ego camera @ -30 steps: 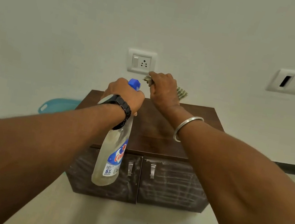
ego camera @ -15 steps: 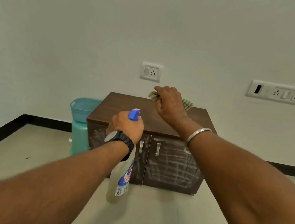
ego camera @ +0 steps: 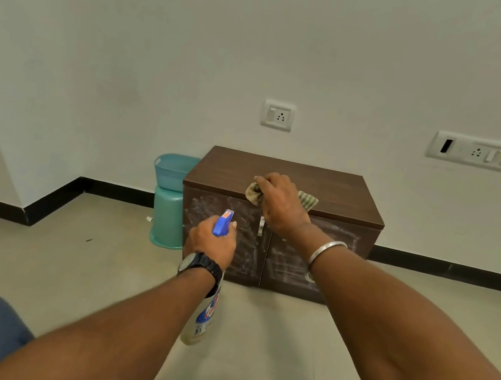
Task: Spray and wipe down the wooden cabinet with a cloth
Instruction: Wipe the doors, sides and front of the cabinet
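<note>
Plainly, left hand (ego camera: 211,244) tight around spray bottle (ego camera: 203,319) of pale liquid, right hand (ego camera: 280,205) tight around cloth (ego camera: 254,193)

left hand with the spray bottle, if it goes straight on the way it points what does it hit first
Probably the cabinet's left door, streaked white. The left hand grips the spray bottle aimed at it, and nothing shows between, though depth is unclear from one view.
</note>
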